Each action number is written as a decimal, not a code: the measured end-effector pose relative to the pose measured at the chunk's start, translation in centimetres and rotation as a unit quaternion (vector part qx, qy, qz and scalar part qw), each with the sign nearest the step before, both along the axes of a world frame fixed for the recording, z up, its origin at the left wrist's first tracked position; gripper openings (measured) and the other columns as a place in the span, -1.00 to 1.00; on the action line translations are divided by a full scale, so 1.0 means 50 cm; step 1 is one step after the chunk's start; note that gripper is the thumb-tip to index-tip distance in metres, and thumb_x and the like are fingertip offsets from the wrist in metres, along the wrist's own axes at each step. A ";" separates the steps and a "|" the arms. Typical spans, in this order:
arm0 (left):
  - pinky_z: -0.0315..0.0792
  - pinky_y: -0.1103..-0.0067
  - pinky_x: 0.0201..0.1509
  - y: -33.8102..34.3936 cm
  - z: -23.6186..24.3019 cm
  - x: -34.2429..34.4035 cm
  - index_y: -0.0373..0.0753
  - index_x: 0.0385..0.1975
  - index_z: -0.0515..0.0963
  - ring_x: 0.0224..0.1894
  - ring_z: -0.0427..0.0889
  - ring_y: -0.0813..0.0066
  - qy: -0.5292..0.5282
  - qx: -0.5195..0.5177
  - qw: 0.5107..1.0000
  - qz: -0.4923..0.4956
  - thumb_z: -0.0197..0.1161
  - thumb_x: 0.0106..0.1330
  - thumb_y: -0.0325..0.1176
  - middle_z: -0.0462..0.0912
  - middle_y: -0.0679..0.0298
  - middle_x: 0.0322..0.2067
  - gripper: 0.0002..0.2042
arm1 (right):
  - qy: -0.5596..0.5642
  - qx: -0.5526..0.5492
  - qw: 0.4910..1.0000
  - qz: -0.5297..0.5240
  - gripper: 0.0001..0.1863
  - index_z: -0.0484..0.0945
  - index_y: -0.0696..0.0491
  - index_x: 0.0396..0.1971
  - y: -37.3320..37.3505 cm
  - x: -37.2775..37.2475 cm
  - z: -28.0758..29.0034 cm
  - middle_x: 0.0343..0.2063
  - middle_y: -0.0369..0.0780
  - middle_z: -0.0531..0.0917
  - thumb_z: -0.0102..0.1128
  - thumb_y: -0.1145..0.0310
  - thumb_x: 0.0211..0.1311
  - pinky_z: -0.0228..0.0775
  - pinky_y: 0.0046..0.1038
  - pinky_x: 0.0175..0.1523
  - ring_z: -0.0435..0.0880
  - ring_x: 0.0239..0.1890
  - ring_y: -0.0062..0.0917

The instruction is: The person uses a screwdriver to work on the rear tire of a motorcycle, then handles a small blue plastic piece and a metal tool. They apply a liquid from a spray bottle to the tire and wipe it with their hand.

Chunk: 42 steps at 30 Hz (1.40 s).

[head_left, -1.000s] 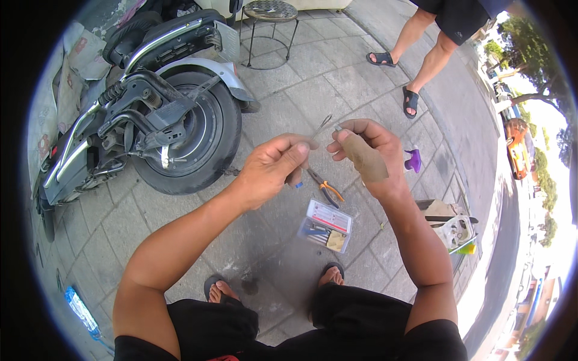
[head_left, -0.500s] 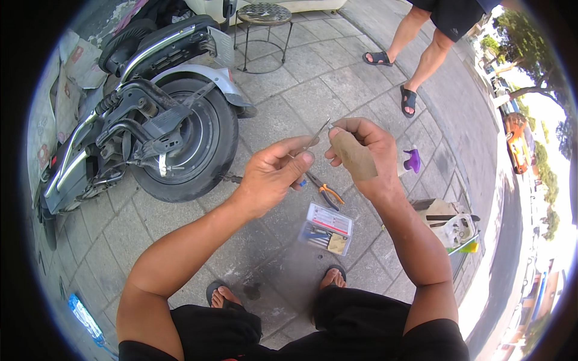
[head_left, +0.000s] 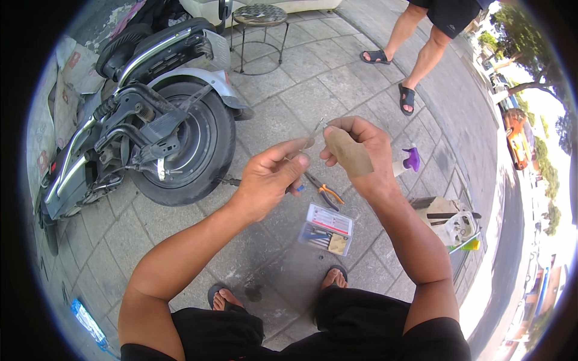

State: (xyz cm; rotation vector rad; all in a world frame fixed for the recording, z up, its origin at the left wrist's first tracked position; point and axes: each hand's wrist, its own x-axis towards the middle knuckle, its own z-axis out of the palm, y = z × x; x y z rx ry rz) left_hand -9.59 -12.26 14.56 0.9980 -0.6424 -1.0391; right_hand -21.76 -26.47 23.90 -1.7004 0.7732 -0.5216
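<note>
Silver shows on the one thin tool (head_left: 318, 127) that your left hand (head_left: 272, 180) pinches between thumb and forefinger, its long axis slanting from near left to far right, tip pointing far. Your right hand (head_left: 379, 151), just right of that tip, has one tan patch (head_left: 352, 153) along its thumb; whether its bunched fingertips pinch anything, I cannot tell. Below, one pair of pliers (head_left: 323, 186) lies beyond one open case (head_left: 328, 230) on the paving (head_left: 265, 240).

Motorbike (head_left: 162, 120): left, on paving (head_left: 376, 268). Stool (head_left: 260, 15): behind, right of motorbike. Pliers (head_left: 326, 191): centre, just beyond box (head_left: 328, 230). Spray bottle (head_left: 411, 159): right of pliers.
</note>
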 end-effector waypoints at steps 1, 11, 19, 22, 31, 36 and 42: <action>0.61 0.56 -0.28 -0.001 0.001 0.001 -0.32 0.38 0.54 -0.32 0.57 0.60 -0.008 0.002 1.000 -0.001 0.30 0.62 -0.26 0.60 0.35 -0.26 -0.56 | 0.002 -0.002 1.000 0.002 -0.75 0.69 0.23 -0.14 0.000 0.000 0.001 -0.44 -0.20 0.75 0.36 0.31 0.42 0.56 -0.52 -0.27 0.72 -0.42 -0.59; 0.50 0.68 -0.39 0.006 0.013 0.009 -0.37 0.31 0.60 -0.39 0.53 0.70 -0.163 -0.003 0.987 0.018 0.30 0.61 -0.35 0.56 0.38 -0.21 -0.63 | 0.011 -0.043 0.999 0.028 -0.82 0.68 0.22 -0.18 -0.026 -0.005 -0.014 -0.44 -0.22 0.74 0.35 0.41 0.38 0.57 -0.52 -0.28 0.72 -0.40 -0.60; 0.49 0.69 -0.42 0.004 0.013 0.013 -0.33 0.31 0.61 -0.41 0.53 0.73 -0.212 -0.007 0.977 0.035 0.32 0.59 -0.33 0.56 0.39 -0.23 -0.62 | -0.012 0.009 1.000 0.019 -0.83 0.66 0.21 -0.17 -0.013 0.001 0.000 -0.45 -0.19 0.73 0.29 0.39 0.42 0.55 -0.46 -0.22 0.68 -0.43 -0.53; 0.48 0.69 -0.41 0.002 0.003 0.010 -0.32 0.30 0.62 -0.40 0.53 0.74 -0.206 -0.012 0.978 0.034 0.34 0.58 -0.32 0.56 0.40 -0.23 -0.62 | -0.010 -0.004 0.999 0.038 -0.82 0.66 0.20 -0.19 -0.017 -0.003 -0.004 -0.45 -0.19 0.73 0.29 0.37 0.46 0.54 -0.47 -0.22 0.68 -0.42 -0.54; 0.47 0.67 -0.29 0.011 0.004 0.026 -0.28 0.27 0.67 -0.31 0.54 0.70 -0.250 -0.037 0.967 0.030 0.37 0.56 -0.36 0.59 0.38 -0.19 -0.65 | 0.044 -0.046 0.992 0.112 -0.79 0.68 0.22 -0.17 -0.035 -0.026 0.025 -0.46 -0.24 0.74 0.34 0.35 0.52 0.52 -0.51 -0.23 0.67 -0.41 -0.61; 0.48 0.60 -0.15 0.010 0.011 0.026 -0.29 0.22 0.70 -0.22 0.57 0.63 -0.321 -0.060 0.944 0.044 0.39 0.52 -0.41 0.62 0.35 -0.18 -0.68 | 0.057 -0.039 0.990 0.122 -0.76 0.70 0.26 -0.18 -0.042 -0.037 0.042 -0.45 -0.26 0.74 0.37 0.33 0.50 0.53 -0.56 -0.29 0.69 -0.42 -0.67; 0.51 0.58 -0.10 0.019 0.008 0.025 -0.29 0.20 0.71 -0.20 0.59 0.58 -0.332 -0.071 0.940 0.047 0.39 0.50 -0.45 0.64 0.30 -0.18 -0.68 | 0.078 -0.031 0.989 0.124 -0.74 0.71 0.27 -0.15 -0.029 -0.039 0.045 -0.45 -0.26 0.74 0.40 0.33 0.48 0.56 -0.55 -0.27 0.72 -0.41 -0.66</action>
